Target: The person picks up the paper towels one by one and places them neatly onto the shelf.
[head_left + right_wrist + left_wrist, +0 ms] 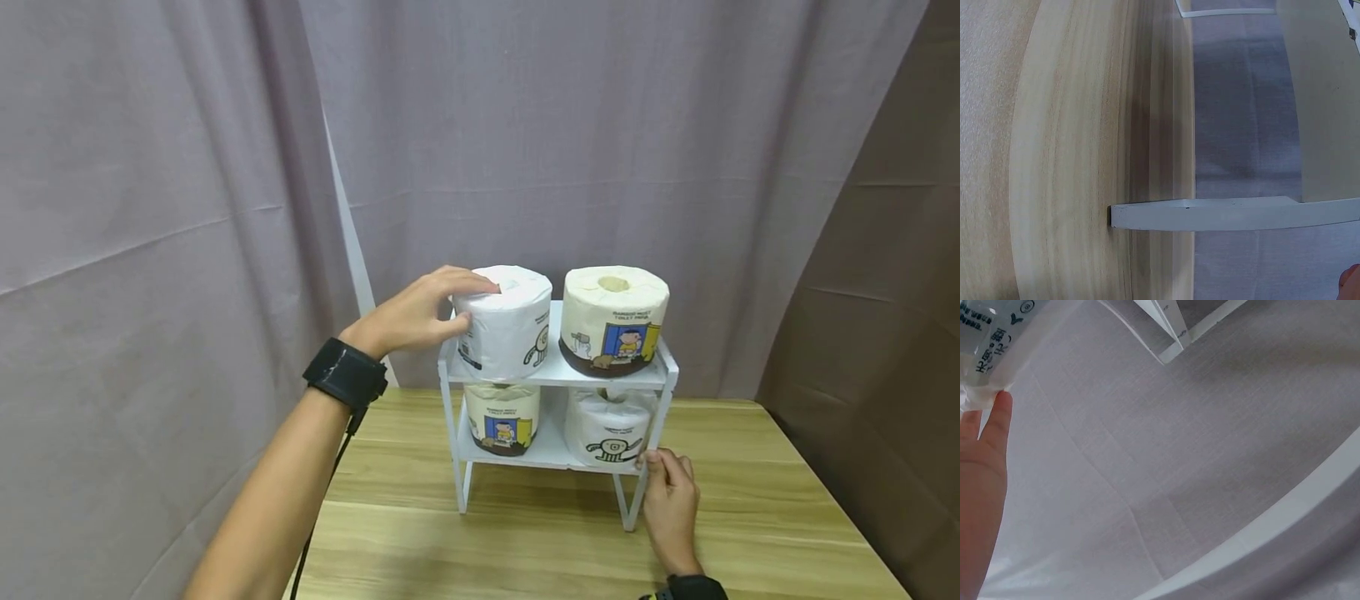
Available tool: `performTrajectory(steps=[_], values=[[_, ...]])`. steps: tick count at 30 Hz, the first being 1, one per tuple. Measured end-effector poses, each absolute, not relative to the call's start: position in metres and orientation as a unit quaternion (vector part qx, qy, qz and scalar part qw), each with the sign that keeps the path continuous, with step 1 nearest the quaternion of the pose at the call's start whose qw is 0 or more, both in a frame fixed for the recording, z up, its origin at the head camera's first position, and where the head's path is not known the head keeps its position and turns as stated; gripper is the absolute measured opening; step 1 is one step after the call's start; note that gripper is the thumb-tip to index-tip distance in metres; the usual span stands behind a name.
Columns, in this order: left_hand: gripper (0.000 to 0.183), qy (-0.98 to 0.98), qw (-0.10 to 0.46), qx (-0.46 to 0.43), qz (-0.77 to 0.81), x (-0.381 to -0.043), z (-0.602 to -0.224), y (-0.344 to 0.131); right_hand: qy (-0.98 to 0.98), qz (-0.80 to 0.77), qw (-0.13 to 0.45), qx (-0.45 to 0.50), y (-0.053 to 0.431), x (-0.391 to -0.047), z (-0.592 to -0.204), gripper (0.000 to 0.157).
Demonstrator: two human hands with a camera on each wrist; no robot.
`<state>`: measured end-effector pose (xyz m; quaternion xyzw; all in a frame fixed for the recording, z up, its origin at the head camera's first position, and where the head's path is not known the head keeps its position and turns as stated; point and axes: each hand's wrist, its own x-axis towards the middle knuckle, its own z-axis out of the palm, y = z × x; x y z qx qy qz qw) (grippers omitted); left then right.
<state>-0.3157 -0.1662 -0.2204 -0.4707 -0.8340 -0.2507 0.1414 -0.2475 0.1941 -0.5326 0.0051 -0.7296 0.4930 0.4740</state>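
Observation:
A white two-tier rack [551,463] holds wrapped toilet paper rolls on both shelves. My left hand [427,310] grips the white toilet roll [510,333] at the upper left, fingers over its top near the hole and thumb against its side. In the left wrist view, fingertips touch the wrapper of that roll [997,337]. Beside it on the top shelf stands a cream toilet roll [613,321]. Below are another cream roll [502,421] and a white roll [609,429]. My right hand [671,504] pinches the rack's right front leg at the lower shelf.
The rack stands on a wood-grain table [420,542], whose right edge slopes away beside a brown drape [885,317]. Grey curtains [600,125] hang close behind the rack and along the left. A black cable [322,508] runs down from my left wrist band.

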Motion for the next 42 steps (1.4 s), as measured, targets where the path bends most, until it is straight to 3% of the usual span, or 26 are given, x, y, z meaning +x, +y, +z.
performTrajectory(steps=[21, 42], values=[[0.039, -0.864, 0.151, -0.451, -0.167, -0.317, -0.205, -0.154, -0.735, 0.489, 0.469, 0.007, 0.195, -0.249, -0.53, 0.013], [0.039, -0.902, 0.241, -0.319, -0.163, -0.29, -0.206, -0.112, -0.738, 0.488, 0.466, 0.001, 0.198, -0.25, -0.531, 0.012]])
